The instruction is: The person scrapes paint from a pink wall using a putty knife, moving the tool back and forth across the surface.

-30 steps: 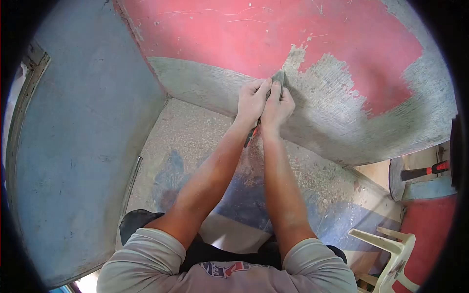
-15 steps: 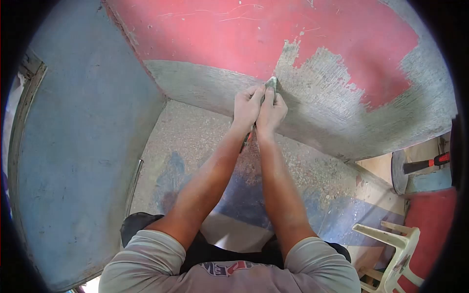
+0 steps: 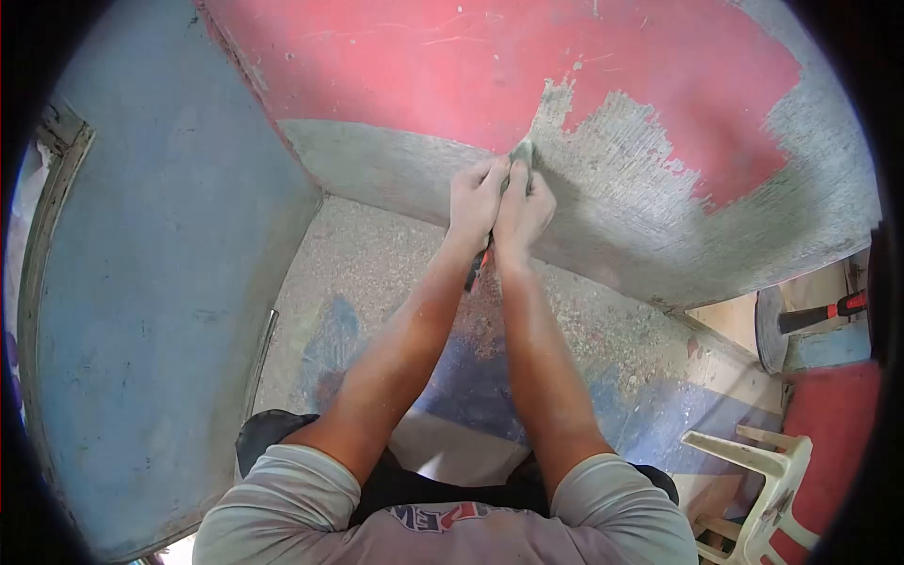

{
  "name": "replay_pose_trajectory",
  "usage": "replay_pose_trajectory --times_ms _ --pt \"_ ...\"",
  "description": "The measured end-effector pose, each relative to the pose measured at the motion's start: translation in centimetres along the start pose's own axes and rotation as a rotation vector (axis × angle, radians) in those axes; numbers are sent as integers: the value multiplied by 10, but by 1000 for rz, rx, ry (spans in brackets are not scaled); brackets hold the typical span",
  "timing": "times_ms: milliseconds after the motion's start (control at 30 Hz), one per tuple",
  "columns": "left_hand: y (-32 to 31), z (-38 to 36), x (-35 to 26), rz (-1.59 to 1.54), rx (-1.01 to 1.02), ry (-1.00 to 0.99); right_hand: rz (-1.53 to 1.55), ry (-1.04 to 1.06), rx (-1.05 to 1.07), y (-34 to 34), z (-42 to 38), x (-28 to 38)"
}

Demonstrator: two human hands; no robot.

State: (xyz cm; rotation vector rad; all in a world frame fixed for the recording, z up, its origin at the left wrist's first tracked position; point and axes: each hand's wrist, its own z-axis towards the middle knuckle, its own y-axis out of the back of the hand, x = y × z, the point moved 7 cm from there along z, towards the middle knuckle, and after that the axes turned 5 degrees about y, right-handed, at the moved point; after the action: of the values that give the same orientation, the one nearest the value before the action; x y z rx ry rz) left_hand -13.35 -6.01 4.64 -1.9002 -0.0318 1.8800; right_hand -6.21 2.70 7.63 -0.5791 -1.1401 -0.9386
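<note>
"How's the floor (image 3: 367, 245)?"

"Pale, speckled, with a blue patch (image 3: 331, 325) toward the left and a broader blue stretch (image 3: 476, 395) across the middle."

"Anything on it?"

"Small chips (image 3: 626, 356), scattered mostly to the right."

"And the chair (image 3: 786, 471) at lower right?"

"Its feet are hard to make out."

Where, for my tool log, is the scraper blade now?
In the head view, the scraper blade is above and slightly right of centre, gripped between the left hand and right hand, beside the lower edge of the pink paint.

left grip (image 3: 475, 200), right grip (image 3: 524, 209), both around scraper (image 3: 524, 150), patchy pink wall (image 3: 405, 71)
</note>
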Motion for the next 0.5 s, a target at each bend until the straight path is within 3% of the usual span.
replay_pose_trajectory --times_ms 167,300,367,500 --pt "23 -10 47 66 -43 47 -30 -91 22 1 -30 -55" --pt "6 4 23 70 -14 -15 -85 79 -11 3 1 -13" --pt "-8 2 -15 21 15 -23 14 49 1 3 7 -8" --pt "0 -3 0 81 -23 -48 0 14 12 4 -3 -4"
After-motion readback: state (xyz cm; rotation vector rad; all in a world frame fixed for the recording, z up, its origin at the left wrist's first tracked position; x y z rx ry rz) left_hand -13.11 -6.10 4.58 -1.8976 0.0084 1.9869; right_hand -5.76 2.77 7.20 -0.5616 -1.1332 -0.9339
